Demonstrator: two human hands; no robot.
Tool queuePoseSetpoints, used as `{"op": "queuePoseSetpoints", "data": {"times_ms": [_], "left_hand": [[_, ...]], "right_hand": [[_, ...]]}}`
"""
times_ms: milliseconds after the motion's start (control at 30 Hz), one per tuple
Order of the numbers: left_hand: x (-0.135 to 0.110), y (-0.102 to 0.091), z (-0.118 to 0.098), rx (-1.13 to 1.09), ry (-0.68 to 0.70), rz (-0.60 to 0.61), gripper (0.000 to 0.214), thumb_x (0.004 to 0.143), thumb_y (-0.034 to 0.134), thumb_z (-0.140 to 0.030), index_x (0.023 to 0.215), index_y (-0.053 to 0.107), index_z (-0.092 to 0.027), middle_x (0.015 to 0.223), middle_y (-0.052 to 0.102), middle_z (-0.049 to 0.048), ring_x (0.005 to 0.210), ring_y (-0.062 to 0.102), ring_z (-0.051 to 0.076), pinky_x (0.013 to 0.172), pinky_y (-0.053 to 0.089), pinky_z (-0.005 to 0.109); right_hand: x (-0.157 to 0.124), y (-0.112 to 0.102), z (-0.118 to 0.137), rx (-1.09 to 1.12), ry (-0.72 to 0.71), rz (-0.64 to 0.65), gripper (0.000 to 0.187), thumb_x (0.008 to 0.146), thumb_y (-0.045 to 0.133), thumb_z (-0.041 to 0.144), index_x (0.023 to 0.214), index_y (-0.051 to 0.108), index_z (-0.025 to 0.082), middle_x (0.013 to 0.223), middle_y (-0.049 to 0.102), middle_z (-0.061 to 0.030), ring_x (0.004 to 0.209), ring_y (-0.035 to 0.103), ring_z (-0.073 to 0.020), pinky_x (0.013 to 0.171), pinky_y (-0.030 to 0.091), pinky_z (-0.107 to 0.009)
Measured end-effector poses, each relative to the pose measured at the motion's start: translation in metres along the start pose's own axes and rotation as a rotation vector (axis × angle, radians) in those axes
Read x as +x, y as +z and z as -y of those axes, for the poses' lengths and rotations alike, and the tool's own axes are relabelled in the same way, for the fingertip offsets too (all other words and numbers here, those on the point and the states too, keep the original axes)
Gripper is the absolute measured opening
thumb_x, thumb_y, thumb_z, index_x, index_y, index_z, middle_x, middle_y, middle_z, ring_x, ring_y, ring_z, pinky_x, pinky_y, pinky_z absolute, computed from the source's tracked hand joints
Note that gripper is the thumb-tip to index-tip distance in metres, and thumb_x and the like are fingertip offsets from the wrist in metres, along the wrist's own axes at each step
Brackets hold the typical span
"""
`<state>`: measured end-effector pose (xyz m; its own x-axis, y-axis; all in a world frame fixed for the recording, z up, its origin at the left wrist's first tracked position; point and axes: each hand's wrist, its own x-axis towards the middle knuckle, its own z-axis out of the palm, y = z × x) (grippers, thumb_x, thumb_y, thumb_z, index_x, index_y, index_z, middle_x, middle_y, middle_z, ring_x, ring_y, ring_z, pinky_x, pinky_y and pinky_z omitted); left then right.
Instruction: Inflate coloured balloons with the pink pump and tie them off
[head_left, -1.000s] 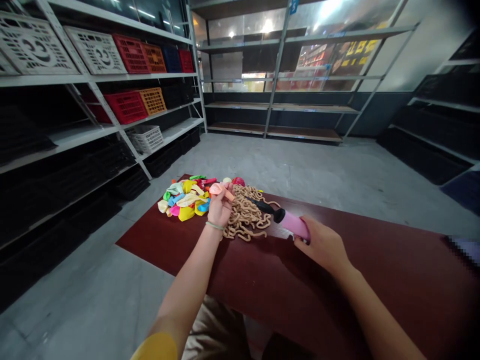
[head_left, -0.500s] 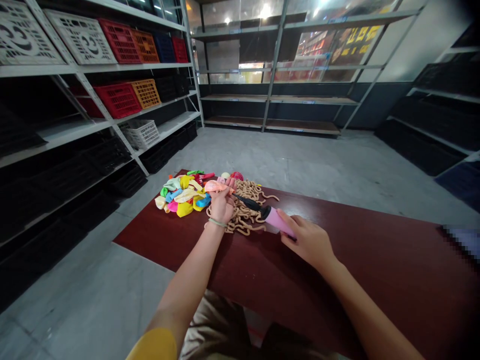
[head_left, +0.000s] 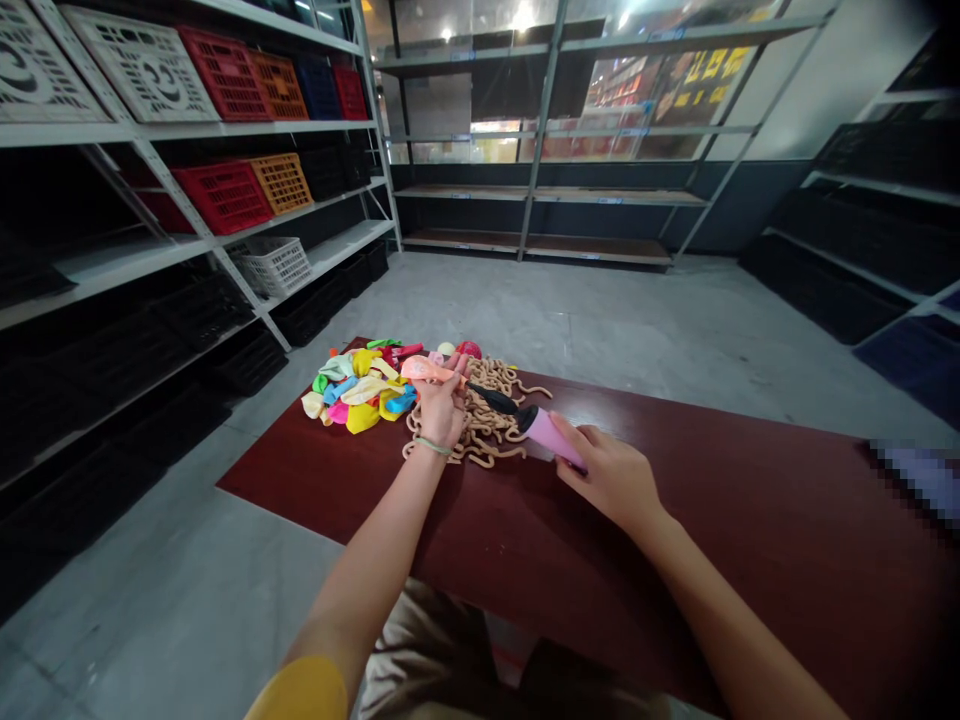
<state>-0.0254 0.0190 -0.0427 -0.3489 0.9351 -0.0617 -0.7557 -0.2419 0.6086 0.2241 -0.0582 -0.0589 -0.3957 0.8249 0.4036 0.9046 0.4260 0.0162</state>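
My left hand (head_left: 441, 408) is closed around the neck of a limp peach balloon (head_left: 421, 369), held above the table. My right hand (head_left: 611, 478) grips a pink hand pump (head_left: 553, 438). The pump's black nozzle (head_left: 496, 400) points at the balloon's mouth and reaches my left fingers. A pile of flat balloons in several colours (head_left: 358, 385) lies on the dark red table (head_left: 750, 540) just left of my left hand. A heap of tan curly cord (head_left: 495, 420) lies under the pump's nozzle.
Metal shelving with red, orange and white crates (head_left: 225, 190) runs along the left wall. Black bins (head_left: 247, 360) stand on the floor under it. More racks (head_left: 555, 200) line the back. Grey concrete floor (head_left: 637, 330) lies beyond the table.
My right hand has moved the pump leftward, so its black nozzle now reaches the balloon's neck in my left hand. My left hand has stayed over the cord heap.
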Motion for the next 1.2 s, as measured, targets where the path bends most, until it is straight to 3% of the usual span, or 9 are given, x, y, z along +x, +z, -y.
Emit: {"op": "queuePoseSetpoints", "data": {"times_ms": [167,400,767,900,1000,1100,1200], "left_hand": [[-0.006,0.002,0.004,-0.014,0.004,0.089,0.068,0.083,0.059,0.004,0.135,0.035,-0.032,0.146,0.052,0.0095,0.127,0.057,0.019,0.101,0.051,0.029],[-0.019,0.01,0.006,0.022,-0.001,0.117,0.077,0.08,0.068,0.003,0.134,0.03,-0.037,0.14,0.057,0.008,0.125,0.059,0.02,0.105,0.048,0.033],[-0.023,0.009,0.014,0.029,-0.058,0.179,0.076,0.075,0.073,0.001,0.13,0.033,-0.03,0.134,0.061,0.0098,0.118,0.064,0.02,0.107,0.045,0.034],[-0.028,0.01,0.014,-0.001,-0.118,0.186,0.05,0.081,0.073,-0.012,0.118,0.045,-0.028,0.127,0.065,0.006,0.115,0.065,0.02,0.098,0.051,0.033],[-0.031,0.011,0.015,-0.032,-0.208,0.155,0.025,0.087,0.07,-0.027,0.104,0.052,-0.024,0.111,0.07,0.005,0.103,0.07,0.019,0.09,0.054,0.032],[-0.034,0.01,0.018,-0.034,-0.224,0.086,0.02,0.087,0.069,-0.032,0.096,0.055,-0.02,0.095,0.07,0.0039,0.09,0.071,0.017,0.091,0.054,0.035],[-0.036,0.008,0.021,-0.002,-0.258,0.085,0.02,0.087,0.068,-0.034,0.095,0.059,-0.018,0.092,0.071,0.0048,0.087,0.071,0.017,0.092,0.053,0.036]], "right_hand": [[0.0,0.0,0.001,-0.004,0.012,0.01,0.06,0.091,0.049,0.038,0.15,0.037,0.033,0.102,0.067,-0.003,0.08,0.062,-0.0184,0.067,0.039,-0.029],[0.002,-0.004,0.005,0.015,0.018,0.016,0.06,0.091,0.05,0.037,0.15,0.039,0.031,0.101,0.068,-0.0044,0.079,0.061,-0.0184,0.066,0.039,-0.029],[0.003,-0.006,0.009,0.042,0.032,0.011,0.06,0.091,0.05,0.036,0.15,0.039,0.032,0.101,0.068,-0.0032,0.079,0.061,-0.0181,0.066,0.039,-0.028],[0.004,-0.007,0.011,0.061,0.059,-0.031,0.061,0.091,0.051,0.036,0.15,0.038,0.031,0.1,0.069,-0.004,0.077,0.062,-0.0182,0.065,0.039,-0.027],[0.005,-0.008,0.012,0.067,0.085,-0.057,0.061,0.091,0.051,0.035,0.15,0.039,0.03,0.102,0.07,-0.0038,0.076,0.063,-0.0178,0.064,0.04,-0.027],[0.005,-0.008,0.012,0.071,0.11,-0.082,0.061,0.09,0.051,0.033,0.15,0.038,0.03,0.106,0.07,-0.0041,0.077,0.064,-0.0182,0.064,0.042,-0.027],[0.005,-0.005,0.014,0.075,0.128,-0.104,0.06,0.089,0.051,0.033,0.148,0.04,0.026,0.108,0.07,-0.0053,0.08,0.065,-0.0196,0.065,0.044,-0.028]]}}
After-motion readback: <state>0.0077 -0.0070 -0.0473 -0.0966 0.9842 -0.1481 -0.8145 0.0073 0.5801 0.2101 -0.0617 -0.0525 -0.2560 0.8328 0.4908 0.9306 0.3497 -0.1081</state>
